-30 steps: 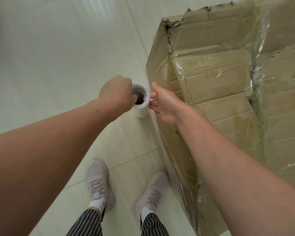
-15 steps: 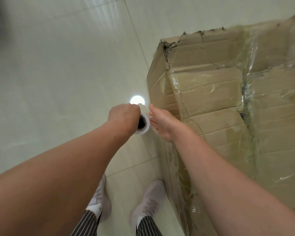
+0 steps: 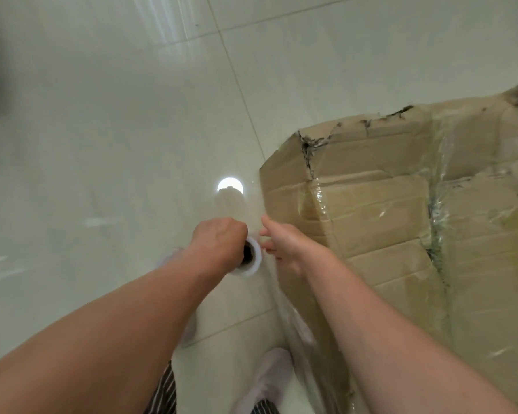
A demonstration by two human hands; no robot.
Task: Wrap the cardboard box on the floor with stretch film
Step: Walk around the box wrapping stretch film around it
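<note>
We see the left hand (image 3: 219, 243) gripping the film roll (image 3: 254, 261) beside the cardboard box (image 3: 386, 234), roll upright (core mouth up, long axis toward the floor (image 3: 102, 144)); right hand (image 3: 284, 246) straight-fingered alongside.

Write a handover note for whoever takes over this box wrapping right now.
Left hand: grips the top of the white roll of clear stretch film.
Right hand: open, fingers extended at the roll's side.
Large worn brown cardboard box stands on the pale tiled floor; film runs from the roll along its near side.
Done: film bands cover parts of top and side.
Left: round the torn corner, cover bare cardboard.
</note>
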